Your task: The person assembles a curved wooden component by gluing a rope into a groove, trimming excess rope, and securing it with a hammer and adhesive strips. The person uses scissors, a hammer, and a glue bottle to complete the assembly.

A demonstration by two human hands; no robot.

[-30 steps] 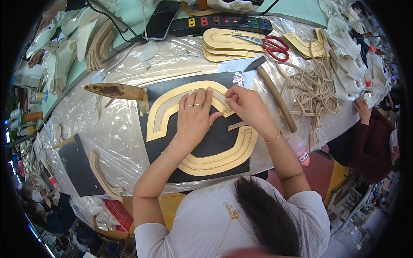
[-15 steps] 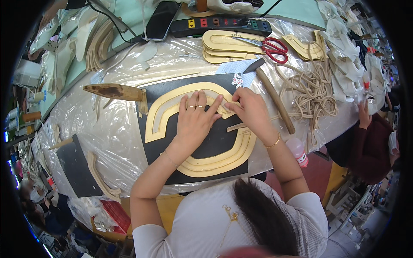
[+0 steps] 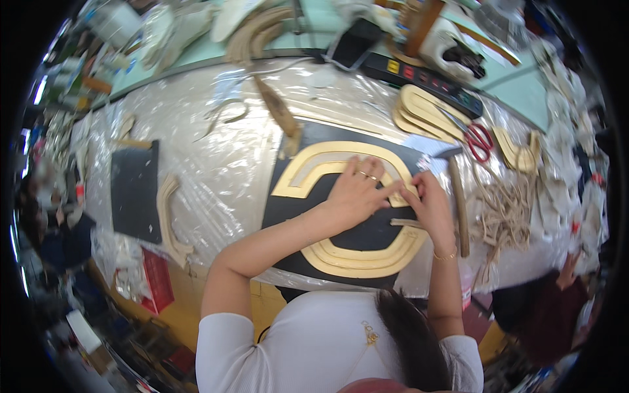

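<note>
Since prev. frame we note the view swings left; hands barely shift on the black board (image 3: 341, 219). Left hand (image 3: 357, 193) lies flat, fingers spread, pressing the tan curved strip (image 3: 341, 157) at board's top. Right hand (image 3: 429, 203) pinches the strip's end, board's right side. Work reads mid-fitting. Containers: none made out; red scissors (image 3: 479, 141) right of board.

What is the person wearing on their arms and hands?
Short white sleeves end above the elbows, so both forearms are bare. The left hand has rings on two fingers. The right hand has a thin gold bracelet at the wrist. No gloves.
</note>
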